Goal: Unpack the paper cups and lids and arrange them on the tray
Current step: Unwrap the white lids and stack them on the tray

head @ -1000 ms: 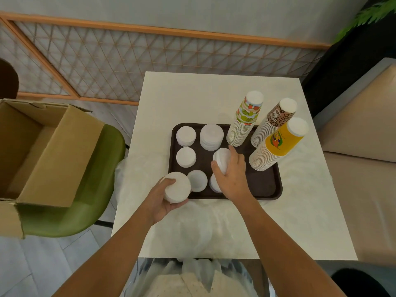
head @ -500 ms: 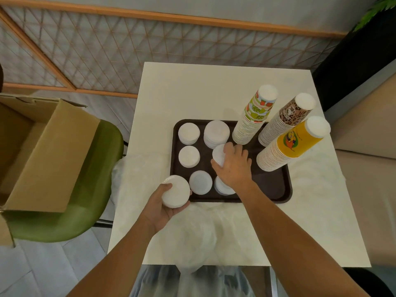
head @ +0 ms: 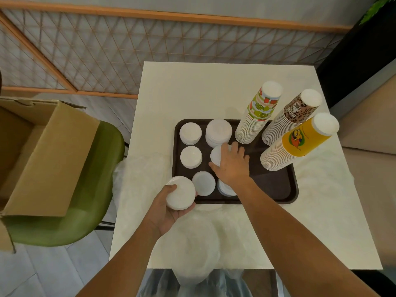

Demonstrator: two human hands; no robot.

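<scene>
While the left hand cups a spare lid stack, the right hand grips the middle lid stack on the tray, which probably needs squaring before release.

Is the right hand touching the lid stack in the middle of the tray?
Touching. The head view shows the right hand with thumb and fingers round the middle lid stack, no gap visible.

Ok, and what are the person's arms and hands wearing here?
Nothing visible: the left hand and right hand are bare, with no gloves, and no rings can be made out. Both forearms are uncovered, without sleeves, watch or bracelets.
</scene>
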